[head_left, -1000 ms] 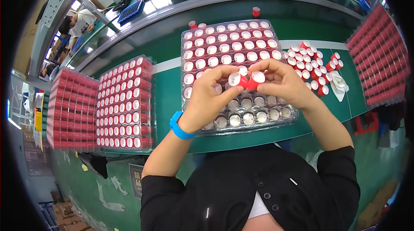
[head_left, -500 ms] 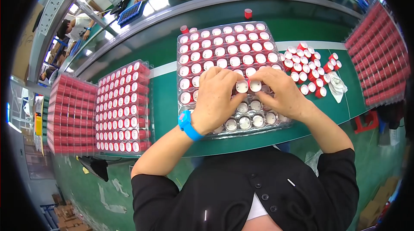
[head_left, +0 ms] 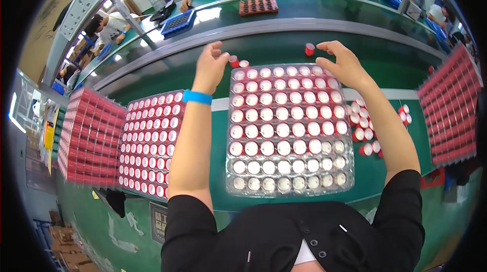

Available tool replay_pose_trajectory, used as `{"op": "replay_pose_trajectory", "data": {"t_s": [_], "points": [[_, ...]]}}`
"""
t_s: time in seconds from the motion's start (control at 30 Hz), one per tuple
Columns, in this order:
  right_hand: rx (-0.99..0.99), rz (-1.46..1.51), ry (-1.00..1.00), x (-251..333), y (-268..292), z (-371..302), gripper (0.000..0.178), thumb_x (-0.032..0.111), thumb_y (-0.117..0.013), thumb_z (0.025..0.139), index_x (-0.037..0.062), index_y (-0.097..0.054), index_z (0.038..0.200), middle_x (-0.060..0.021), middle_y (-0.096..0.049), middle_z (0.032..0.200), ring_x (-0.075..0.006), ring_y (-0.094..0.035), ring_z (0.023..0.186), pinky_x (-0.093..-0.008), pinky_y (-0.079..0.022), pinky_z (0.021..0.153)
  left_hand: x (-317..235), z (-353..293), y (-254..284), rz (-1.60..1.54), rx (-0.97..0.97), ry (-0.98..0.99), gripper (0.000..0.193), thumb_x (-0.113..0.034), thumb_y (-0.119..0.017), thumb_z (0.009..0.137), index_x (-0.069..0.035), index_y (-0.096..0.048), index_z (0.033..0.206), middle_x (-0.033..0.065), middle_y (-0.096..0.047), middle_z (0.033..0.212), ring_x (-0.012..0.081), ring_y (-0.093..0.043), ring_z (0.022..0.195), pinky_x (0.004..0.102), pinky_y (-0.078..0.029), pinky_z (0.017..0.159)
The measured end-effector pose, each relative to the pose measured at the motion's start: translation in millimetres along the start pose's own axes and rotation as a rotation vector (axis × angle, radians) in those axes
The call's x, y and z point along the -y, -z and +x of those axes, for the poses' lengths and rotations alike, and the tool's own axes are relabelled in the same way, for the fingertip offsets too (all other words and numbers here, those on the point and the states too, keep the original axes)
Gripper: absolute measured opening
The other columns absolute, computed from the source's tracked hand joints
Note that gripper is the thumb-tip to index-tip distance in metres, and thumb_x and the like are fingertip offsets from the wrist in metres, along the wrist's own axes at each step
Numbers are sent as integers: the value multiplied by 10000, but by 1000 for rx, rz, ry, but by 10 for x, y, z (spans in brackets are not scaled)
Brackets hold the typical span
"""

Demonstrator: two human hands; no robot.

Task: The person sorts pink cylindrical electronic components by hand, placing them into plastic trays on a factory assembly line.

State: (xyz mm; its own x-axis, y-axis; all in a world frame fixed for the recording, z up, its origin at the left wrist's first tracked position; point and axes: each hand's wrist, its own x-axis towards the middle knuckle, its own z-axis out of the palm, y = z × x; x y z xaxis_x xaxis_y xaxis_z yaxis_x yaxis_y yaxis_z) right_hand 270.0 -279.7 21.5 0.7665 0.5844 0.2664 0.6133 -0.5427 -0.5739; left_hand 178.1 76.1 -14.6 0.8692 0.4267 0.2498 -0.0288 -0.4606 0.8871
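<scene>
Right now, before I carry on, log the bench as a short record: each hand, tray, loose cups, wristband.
Left hand: no cup visible in it; beside a red cup beyond the tray's far left corner
Right hand: fingers parted, near another red cup
Tray: clear plastic, rows of cups
Loose cups: right of tray, partly hidden by forearm
Wristband: blue, left wrist

On my feed, the left hand and right hand have parted, now empty, out by the tray's far-left and far-right corners; their two red cups probably sit inside.
</scene>
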Motion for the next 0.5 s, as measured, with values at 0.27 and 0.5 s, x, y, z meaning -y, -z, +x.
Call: {"op": "replay_pose_trajectory", "data": {"t_s": [0.27,0.5], "points": [[310,-271,-126,-753,-652,997,438,209,-677,864,135,-625,1293,-165,-491,1397,-329,-548,1242,-401,-447,1059,647,352,-125,195,368,213,714,-92,-768,742,-79,-530,1416,187,-607,1244,348,-585,1177,358,-449,1050],[327,-331,-75,-863,-647,1112,306,126,-692,833,81,-677,1136,-158,-619,1201,-338,-615,1130,-416,-499,965,830,504,-312,396,374,-68,503,-284,-836,757,-92,-705,1202,175,-597,1236,287,-620,1100,381,-495,989]]}}
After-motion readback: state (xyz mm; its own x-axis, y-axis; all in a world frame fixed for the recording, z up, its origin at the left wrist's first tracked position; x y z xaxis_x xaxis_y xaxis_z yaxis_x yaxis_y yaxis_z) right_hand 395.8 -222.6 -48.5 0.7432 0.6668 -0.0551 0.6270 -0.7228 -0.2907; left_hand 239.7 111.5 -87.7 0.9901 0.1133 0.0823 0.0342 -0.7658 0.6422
